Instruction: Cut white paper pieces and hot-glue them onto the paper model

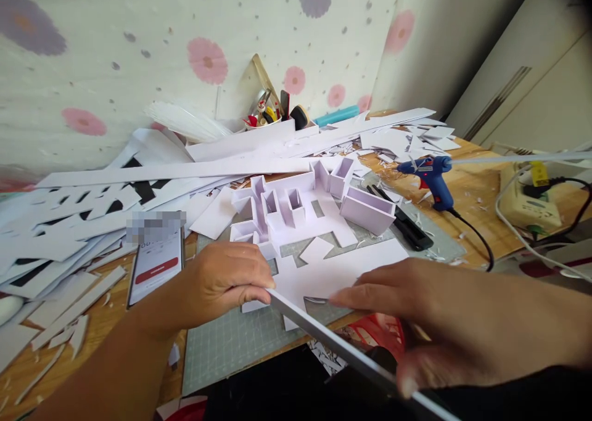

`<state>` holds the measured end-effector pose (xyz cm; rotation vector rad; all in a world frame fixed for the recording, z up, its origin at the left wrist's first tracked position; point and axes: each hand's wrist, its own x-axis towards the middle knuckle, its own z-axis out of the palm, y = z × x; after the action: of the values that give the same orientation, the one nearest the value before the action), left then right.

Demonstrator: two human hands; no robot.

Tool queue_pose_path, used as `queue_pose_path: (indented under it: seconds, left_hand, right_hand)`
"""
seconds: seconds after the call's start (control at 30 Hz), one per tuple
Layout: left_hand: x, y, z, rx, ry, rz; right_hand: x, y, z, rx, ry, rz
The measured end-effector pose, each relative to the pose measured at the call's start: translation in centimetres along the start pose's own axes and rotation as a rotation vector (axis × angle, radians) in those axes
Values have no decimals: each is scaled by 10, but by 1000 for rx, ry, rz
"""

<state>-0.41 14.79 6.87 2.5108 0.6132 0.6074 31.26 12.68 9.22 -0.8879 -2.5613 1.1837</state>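
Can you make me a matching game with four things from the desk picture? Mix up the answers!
1. glue gun
2. phone
3. left hand
4. cutting mat

A. grey-green, under the white model
B. fingers pinching a white strip
C. blue, with a black cord
D. showing a red bar

Right pairs: 1-C, 2-D, 3-B, 4-A

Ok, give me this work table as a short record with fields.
left hand: pinching a long, thin white strip
right hand: spread, thumb at the strip
centre: white model with upright walls, on a grey-green gridded cutting mat
right side: blue glue gun with black cord
left side: lit rectangular phone, flat white offcuts
back: light-blue cylinder
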Motion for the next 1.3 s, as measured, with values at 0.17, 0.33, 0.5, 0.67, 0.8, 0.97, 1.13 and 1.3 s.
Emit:
queue_pose_path:
  seconds: [0.17,0.33,0.5,0.67,0.8,0.97,1.13,1.3]
  left_hand:
    - [-1,-5,-1,-3,65,46]
    - [-4,-9,-14,136,104,14]
    - [-15,-24,-35,269,117,-290]
    - [-19,-41,-29,321,0,-426]
    - [-15,-49,-20,406,93,-246]
    - [-7,-56,-7,424,188,-100]
    - [2,-52,12,453,255,-83]
    - [8,-45,21,473,262,-63]
  right_hand:
    - [14,-3,37,326,-171,-19]
    - [10,-2,62,411,-107,97]
    - [-8,-18,67,316,-68,214]
    - [-26,-21,84,415,49,260]
    - [-34,-14,102,644,158,330]
    - [-35,-16,104,692,278,356]
    - [-29,-17,102,586,369,297]
    - [-23,-9,114,449,391,310]
